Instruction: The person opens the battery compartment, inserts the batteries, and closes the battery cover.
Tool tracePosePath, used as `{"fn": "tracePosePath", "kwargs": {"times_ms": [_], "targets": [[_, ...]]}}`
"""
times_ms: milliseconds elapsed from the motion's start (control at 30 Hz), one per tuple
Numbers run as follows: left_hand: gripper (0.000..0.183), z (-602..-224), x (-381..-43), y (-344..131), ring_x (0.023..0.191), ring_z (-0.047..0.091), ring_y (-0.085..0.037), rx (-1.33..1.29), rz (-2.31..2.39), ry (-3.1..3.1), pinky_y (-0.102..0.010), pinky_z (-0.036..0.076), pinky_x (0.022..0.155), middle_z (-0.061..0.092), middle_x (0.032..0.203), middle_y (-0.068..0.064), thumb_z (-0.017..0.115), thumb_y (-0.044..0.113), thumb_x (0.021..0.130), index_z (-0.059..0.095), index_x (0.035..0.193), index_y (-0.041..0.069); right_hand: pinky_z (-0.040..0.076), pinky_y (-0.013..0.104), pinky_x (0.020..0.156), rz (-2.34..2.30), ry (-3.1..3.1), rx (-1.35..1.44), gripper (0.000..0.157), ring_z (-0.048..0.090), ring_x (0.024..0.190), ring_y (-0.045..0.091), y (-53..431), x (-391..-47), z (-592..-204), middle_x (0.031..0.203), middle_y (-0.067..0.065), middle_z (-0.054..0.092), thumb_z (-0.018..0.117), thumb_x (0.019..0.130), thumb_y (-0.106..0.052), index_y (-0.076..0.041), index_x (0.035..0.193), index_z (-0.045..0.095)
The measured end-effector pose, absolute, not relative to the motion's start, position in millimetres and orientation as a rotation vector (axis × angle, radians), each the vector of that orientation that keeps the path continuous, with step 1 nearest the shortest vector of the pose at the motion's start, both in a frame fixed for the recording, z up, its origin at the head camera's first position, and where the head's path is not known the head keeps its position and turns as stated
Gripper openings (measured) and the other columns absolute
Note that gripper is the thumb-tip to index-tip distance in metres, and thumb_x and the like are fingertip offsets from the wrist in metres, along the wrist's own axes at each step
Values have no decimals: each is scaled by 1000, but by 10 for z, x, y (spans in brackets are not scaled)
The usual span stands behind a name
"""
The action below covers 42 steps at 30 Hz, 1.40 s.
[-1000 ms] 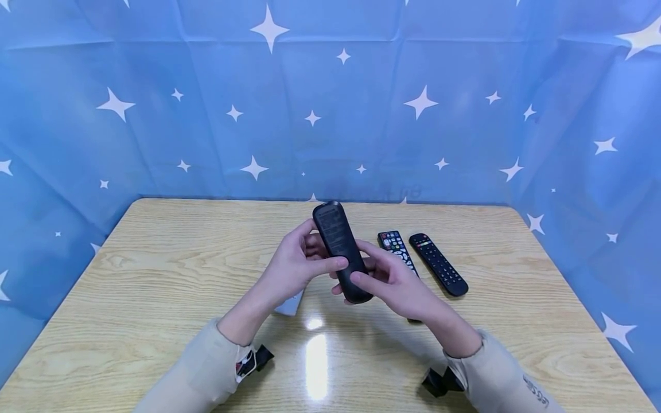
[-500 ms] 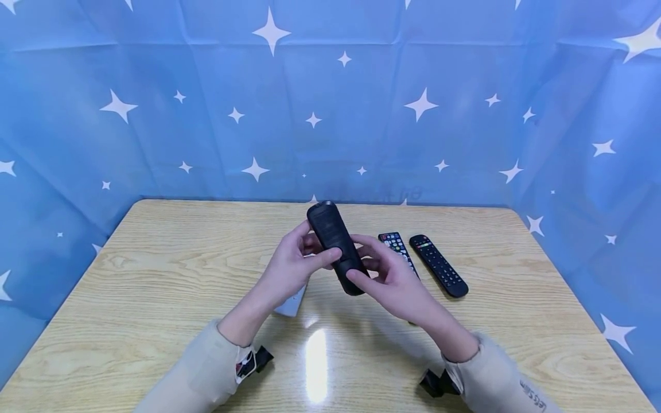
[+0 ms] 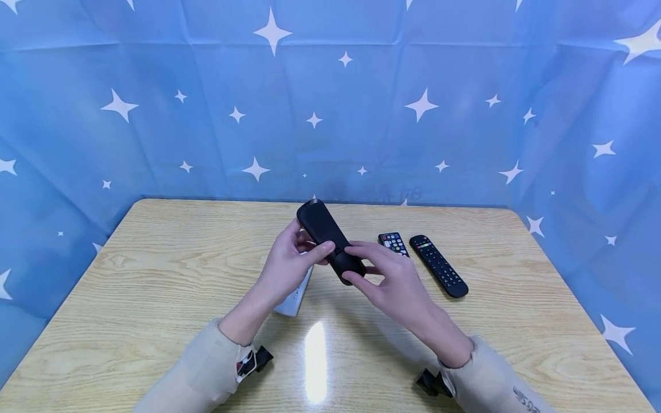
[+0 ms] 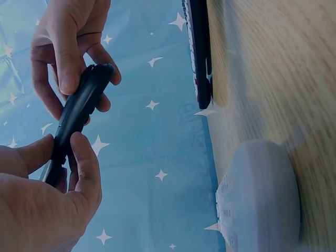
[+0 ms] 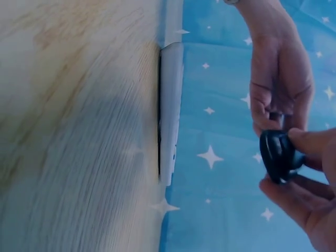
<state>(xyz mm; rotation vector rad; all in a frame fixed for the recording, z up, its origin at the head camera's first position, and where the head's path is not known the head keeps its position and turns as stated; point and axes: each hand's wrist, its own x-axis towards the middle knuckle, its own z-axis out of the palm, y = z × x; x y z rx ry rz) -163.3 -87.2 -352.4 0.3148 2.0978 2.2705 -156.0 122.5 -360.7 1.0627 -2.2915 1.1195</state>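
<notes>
Both hands hold a black remote control point(image 3: 319, 222) above the table, its plain back turned up and its far end leaning left. The left hand point(image 3: 286, 265) grips it around the middle, thumb laid on the back. At the near end, the right hand point(image 3: 400, 282) pinches it, with thumb at the lower edge and index fingertip on the back near the left thumb. The left wrist view shows the remote point(image 4: 81, 105) edge-on between the hands; the right wrist view sees it point(image 5: 275, 153) from its end. Its button side is hidden in the head view.
A white remote point(image 3: 294, 302) lies on the wooden table point(image 3: 170, 275), partly under the left hand in the head view. On the right lie a black remote with coloured buttons point(image 3: 393, 244), partly hidden by the right hand, and another black remote point(image 3: 439, 267). A blue star-patterned cloth point(image 3: 361, 137) hangs behind.
The held remote has shifted left and tilted further that way. The right index finger has come onto its back, and the right hand has moved slightly left.
</notes>
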Motion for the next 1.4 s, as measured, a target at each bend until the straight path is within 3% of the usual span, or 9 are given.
{"fn": "tracePosePath", "kwargs": {"times_ms": [167, 367, 567, 800, 933, 1400], "targets": [[39, -3540, -1645, -854, 84, 65, -29, 282, 2262, 2112, -41, 56, 74, 65, 99, -17, 72, 11, 87, 55, 122, 10, 55, 23, 69, 1083, -2369, 1029, 38, 63, 103, 20, 1218, -1555, -3618, 118, 6, 62, 75, 84, -10, -7, 119, 61], [45, -3516, -1646, -834, 88, 63, -29, 313, 2249, 2105, -44, 55, 76, 64, 98, -17, 72, 9, 87, 54, 128, 12, 56, 29, 68, 1439, -2533, 849, 51, 64, 96, 13, 1257, -1570, -3598, 112, 0, 64, 76, 84, -17, -15, 128, 52], [43, -3507, -1643, -835, 92, 63, -30, 379, 2251, 2075, -41, 55, 77, 65, 99, -17, 72, 11, 87, 55, 126, 14, 56, 35, 70, 1834, -2585, 720, 43, 65, 94, 21, 1291, -1595, -3575, 107, 8, 65, 71, 87, -6, -10, 125, 52], [26, -3548, -1637, -847, 77, 67, -27, 310, 2009, 2199, -38, 56, 72, 64, 93, -12, 70, 18, 90, 61, 111, 5, 54, 30, 60, 1482, -2520, 733, 37, 62, 81, 12, 1306, -1605, -3647, 92, -2, 63, 76, 83, -9, -15, 115, 59], [23, -3574, -1616, -825, 71, 67, -23, 339, 1849, 2203, -40, 57, 71, 66, 86, -11, 65, 22, 93, 66, 102, 1, 53, 28, 63, 1096, -2407, 851, 35, 60, 80, 10, 1287, -1619, -3699, 93, -2, 64, 74, 80, -8, -12, 113, 62], [34, -3605, -1612, -759, 75, 67, -24, 276, 1962, 2079, -37, 56, 70, 66, 92, -15, 66, 30, 92, 64, 107, -1, 54, 34, 58, 480, -2172, 1001, 37, 60, 79, 23, 1171, -1582, -3714, 95, 9, 59, 69, 79, -10, -5, 115, 63]]}}
